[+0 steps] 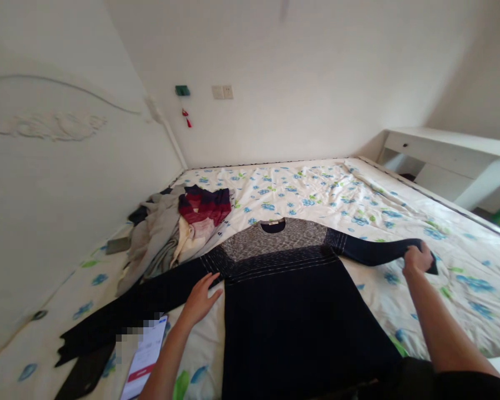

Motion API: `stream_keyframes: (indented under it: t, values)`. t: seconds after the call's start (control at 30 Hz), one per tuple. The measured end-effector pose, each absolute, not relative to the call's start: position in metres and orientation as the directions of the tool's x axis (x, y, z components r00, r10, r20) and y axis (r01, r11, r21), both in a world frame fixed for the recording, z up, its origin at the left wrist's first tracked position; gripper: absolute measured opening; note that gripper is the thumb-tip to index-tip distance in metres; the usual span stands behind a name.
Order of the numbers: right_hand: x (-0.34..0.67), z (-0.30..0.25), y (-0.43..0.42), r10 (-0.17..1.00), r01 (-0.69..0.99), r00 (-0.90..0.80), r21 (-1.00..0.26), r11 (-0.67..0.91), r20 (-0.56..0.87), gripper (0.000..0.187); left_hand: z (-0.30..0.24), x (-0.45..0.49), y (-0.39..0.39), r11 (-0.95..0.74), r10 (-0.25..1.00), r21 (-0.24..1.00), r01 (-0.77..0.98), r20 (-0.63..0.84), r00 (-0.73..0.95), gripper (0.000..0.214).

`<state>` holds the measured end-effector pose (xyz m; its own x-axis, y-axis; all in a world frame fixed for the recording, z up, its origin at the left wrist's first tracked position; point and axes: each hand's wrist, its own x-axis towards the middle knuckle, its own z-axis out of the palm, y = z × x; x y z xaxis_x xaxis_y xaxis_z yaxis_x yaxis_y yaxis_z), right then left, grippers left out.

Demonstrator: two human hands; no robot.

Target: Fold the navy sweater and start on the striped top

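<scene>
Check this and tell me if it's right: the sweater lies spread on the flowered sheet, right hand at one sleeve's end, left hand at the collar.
Wrong about the left hand: the head view shows it at the upper part of the other sleeve, not the collar. The rest stands.

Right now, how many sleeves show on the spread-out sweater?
2: one sleeve stretches left past the left hand; the other sleeve stretches right, held near its end by the right hand.
</scene>
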<state>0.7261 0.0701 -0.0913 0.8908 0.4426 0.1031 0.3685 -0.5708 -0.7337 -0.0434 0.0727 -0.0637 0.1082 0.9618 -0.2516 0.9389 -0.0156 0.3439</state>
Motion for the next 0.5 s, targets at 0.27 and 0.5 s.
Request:
stream_keyframes:
  t: [0.27, 0.5]
  values:
    - [0.498, -0.021, 0.172, 0.904, 0.748, 0.325, -0.661, -0.065, 0.278, 0.073, -0.064, -0.038, 0.084, 0.009, 0.987, 0.395, 0.918, -0.154, 0.056, 0.063]
    - [0.362, -0.067, 0.064, 0.704, 0.723, -0.63, -0.58, 0.376, -0.329, 0.044, -0.063, -0.039, 0.082, -0.005, 0.97, 0.3, 0.954, -0.231, 0.078, 0.065]
